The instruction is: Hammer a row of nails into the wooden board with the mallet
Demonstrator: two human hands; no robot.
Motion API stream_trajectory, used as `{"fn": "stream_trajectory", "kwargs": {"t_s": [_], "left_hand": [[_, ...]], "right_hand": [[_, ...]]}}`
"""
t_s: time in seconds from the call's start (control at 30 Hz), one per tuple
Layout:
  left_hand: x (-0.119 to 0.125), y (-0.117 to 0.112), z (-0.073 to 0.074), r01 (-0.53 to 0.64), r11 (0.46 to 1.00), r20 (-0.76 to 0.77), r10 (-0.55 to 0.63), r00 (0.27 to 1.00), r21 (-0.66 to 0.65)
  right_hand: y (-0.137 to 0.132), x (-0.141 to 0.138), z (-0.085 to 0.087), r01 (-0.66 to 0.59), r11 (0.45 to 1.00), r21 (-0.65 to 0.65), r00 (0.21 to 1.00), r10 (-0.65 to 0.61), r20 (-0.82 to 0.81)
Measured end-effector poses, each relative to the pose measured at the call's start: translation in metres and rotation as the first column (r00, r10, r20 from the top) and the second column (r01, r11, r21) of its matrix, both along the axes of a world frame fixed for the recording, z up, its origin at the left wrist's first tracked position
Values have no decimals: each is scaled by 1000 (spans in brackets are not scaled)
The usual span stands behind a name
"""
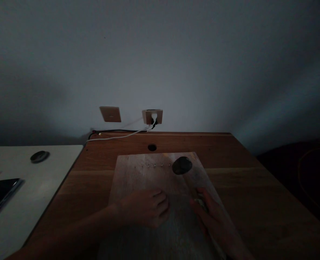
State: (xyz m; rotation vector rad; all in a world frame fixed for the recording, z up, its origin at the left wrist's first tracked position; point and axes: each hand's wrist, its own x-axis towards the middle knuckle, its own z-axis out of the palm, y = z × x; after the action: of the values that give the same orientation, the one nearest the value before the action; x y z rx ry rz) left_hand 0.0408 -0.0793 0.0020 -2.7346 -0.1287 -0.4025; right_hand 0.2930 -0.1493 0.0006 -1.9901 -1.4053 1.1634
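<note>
A pale wooden board [130, 180] lies on the brown wooden tabletop. Near its far edge several small nails [154, 165] stand in a row. My right hand [212, 215] is wrapped around the handle of a mallet, over the board's right side. The mallet's dark, rounded head [182, 165] is just right of the row. My left hand [151, 208] rests over the middle of the board, closed with the fingers curled in. Whatever may be inside those fingers is hidden, and the dim light blurs details.
Left of the brown tabletop [89, 180] is a white surface [51, 180] with a dark round object [39, 156] and a dark flat device [3, 195]. Cables [116, 137] run along the back to a wall socket [153, 117]. A round hole [152, 147] lies behind the board.
</note>
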Motion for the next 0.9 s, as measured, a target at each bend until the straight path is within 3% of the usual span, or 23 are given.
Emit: {"fn": "stream_trajectory", "kwargs": {"t_s": [0.2,0.33,0.5,0.57,0.63,0.7,0.73,0.8,0.87,0.9], "left_hand": [[5,4,-7,33,999,87,-31,996,-32],[11,7,-5,30,999,111,-25,994,-37],[16,8,-4,11,999,123,-6,992,-39],[11,10,-7,-16,998,155,26,987,-65],[-1,17,-10,-98,981,206,131,970,-167],[-18,31,-13,-237,903,265,342,902,-359],[-26,40,-15,-301,825,275,466,841,-479],[-41,57,-17,-374,591,222,699,680,-714],[-49,71,-20,-352,409,137,793,593,-842],[-52,75,-22,-334,363,112,805,582,-870]], "right_hand": [[-8,-1,4,-34,999,-32,998,35,49],[-13,2,1,21,1000,-20,998,-20,53],[-15,4,-1,-30,999,23,999,29,41],[-18,7,-5,-25,998,61,999,22,40],[-21,12,-11,-9,996,90,999,5,44],[-25,16,-17,-15,997,73,999,12,42],[-27,18,-19,-9,998,55,999,6,41],[-29,19,-21,-1,1000,7,999,0,32],[-30,19,-22,-21,999,-43,999,22,23],[-29,19,-21,-37,998,-59,999,38,19]]}}
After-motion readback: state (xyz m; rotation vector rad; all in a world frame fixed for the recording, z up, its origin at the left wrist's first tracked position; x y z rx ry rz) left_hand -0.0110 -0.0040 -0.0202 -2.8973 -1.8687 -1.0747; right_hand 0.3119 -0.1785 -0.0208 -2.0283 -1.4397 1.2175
